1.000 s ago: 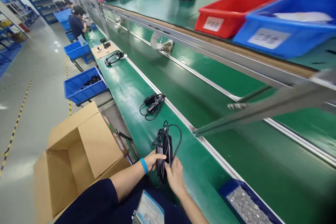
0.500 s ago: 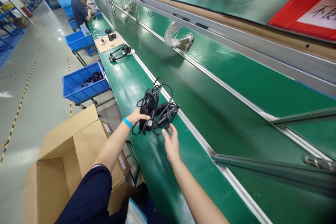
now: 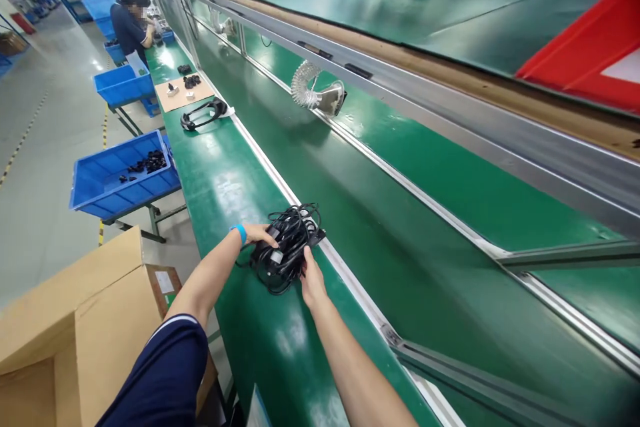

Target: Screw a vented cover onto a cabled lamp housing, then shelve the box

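A bunch of black power adapters with coiled cords [image 3: 287,247] is at the near part of the green bench, by its pale metal edge strip. My left hand [image 3: 259,235], with a blue band at the wrist, is closed on the bunch from the left, thumb across the top by a small pale label. On the right side, my right hand [image 3: 313,279] grips the same bunch, its thumb up against the cords and its other fingers mostly hidden. The cords overlap, so I cannot tell the adapters apart.
Left of the green bench [image 3: 220,180] stand an open cardboard box [image 3: 107,327] and a blue bin [image 3: 125,173] with small black parts. Farther along lie a black looped strap-like item [image 3: 205,113] and a board [image 3: 175,97]. A person [image 3: 131,23] works beyond. A metal-edged shelf [image 3: 400,77] overhangs the right.
My right hand has closed on the bunch, where before it was open beside it. The two clumps of adapters and cords are now pressed together. The camera view has shifted.
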Demonstrator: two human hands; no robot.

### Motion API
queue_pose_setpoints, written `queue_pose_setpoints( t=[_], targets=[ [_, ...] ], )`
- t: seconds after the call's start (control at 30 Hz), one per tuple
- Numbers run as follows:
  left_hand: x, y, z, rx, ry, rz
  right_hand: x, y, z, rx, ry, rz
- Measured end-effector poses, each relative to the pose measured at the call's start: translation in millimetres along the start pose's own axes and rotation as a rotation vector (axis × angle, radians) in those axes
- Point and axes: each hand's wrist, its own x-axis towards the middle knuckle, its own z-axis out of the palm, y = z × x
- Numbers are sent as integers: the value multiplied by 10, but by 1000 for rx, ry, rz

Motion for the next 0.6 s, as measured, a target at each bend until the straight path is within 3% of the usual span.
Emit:
queue_pose_setpoints(
  t=[0.13,0.27,0.43,0.6],
  targets=[
    [-213,-421,299,-129,28,36,-53,-46,-41,6,-81,8],
    [-524,-945,729,-254,60,122,-376,140,-224,-78,-103,-18],
    [-939,-1539,1291,-354,25,120,-1174,607,-596,-246,-47,-144],
    [-1341,-1798,1722,-363,-40,48,-2109,941,-891,-397,39,-304]
  ],
)
